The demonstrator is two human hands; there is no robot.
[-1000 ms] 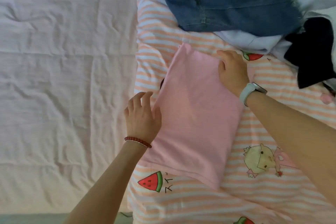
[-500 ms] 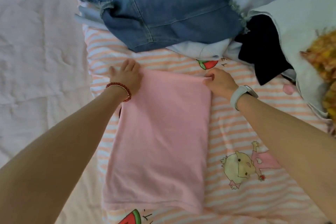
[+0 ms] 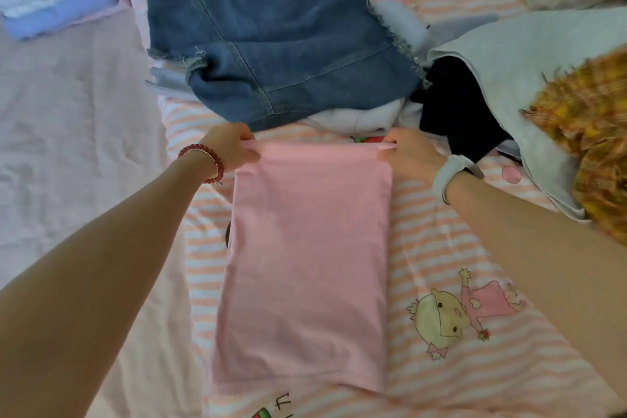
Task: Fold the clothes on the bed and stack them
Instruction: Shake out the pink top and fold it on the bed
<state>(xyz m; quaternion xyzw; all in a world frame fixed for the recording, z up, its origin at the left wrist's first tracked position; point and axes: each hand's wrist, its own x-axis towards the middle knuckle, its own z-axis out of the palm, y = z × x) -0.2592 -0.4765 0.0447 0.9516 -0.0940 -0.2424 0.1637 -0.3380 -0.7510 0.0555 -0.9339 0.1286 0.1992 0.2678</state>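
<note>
Left hand [image 3: 228, 146] and right hand [image 3: 409, 153] pinching far corners of pink garment [image 3: 305, 265], folded lengthwise on bed [image 3: 475, 366]; denim shorts [image 3: 271, 44] just beyond.

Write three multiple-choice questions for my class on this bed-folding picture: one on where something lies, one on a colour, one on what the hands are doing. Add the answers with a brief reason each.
1. Where does the denim garment lie relative to the pink garment?
A. Beyond its far edge
B. Underneath it
C. On top of it

2. What colour is the bracelet on the left wrist?
A. Green
B. Red
C. Silver

3. What are the left hand and right hand doing?
A. Resting flat on the bedsheet
B. Holding the denim
C. Pinching the pink garment's far corners

Answers: 1 A, the denim sits past the pink garment's far edge. 2 B, the beads are red. 3 C, fingers of each hand pinch a far corner.
</note>
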